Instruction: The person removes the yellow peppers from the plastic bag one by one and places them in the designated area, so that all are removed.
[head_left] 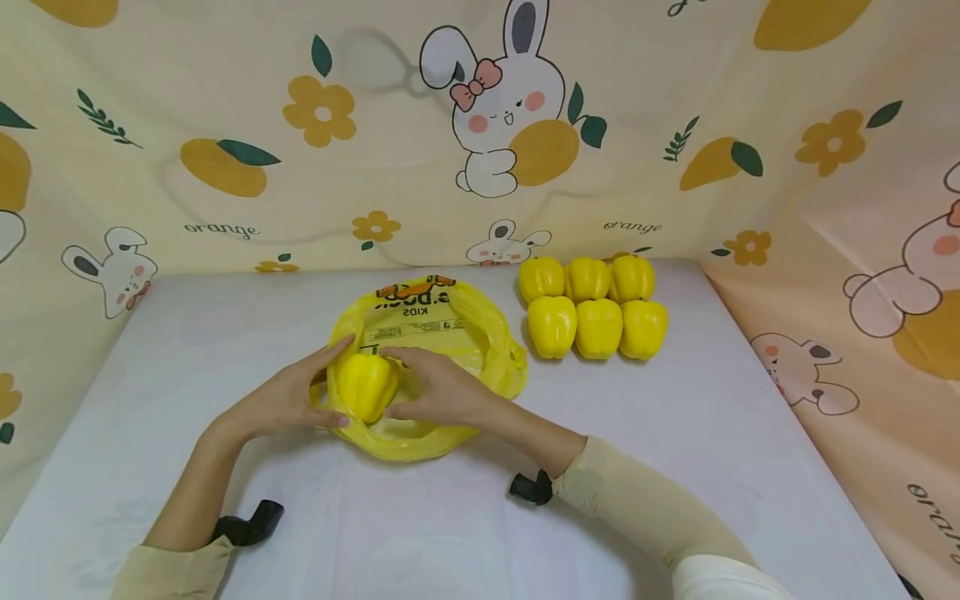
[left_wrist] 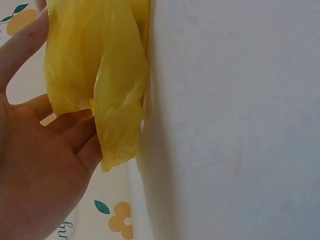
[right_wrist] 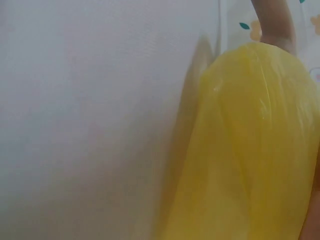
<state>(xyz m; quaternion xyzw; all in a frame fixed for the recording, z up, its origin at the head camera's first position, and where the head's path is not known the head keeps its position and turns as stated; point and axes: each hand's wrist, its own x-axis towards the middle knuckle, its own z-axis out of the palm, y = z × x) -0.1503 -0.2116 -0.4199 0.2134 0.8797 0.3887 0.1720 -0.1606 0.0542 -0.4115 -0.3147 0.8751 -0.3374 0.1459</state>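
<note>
A yellow plastic bag [head_left: 450, 442] stands with its mouth spread wide near the middle of the table, printing visible on its inner back wall. Inside its left part sits a yellow bell pepper [head_left: 366, 387]. My right hand [head_left: 442, 390] reaches in over the rim and holds that pepper from its right side, thumb and fingers around it. From outside, my left hand [head_left: 288, 398] grips the bag's left wall beside the pepper. In the left wrist view, its fingers [left_wrist: 80, 127] lie against the bag's plastic. Bag plastic [right_wrist: 255, 145] hides most of the right hand in the right wrist view.
Several more yellow bell peppers [head_left: 597, 327] stand in two rows on the white table [head_left: 420, 533], right of the bag and toward the back. A patterned cloth [head_left: 300, 200] hangs behind the table and along its sides. Each wrist carries a black device [head_left: 251, 523].
</note>
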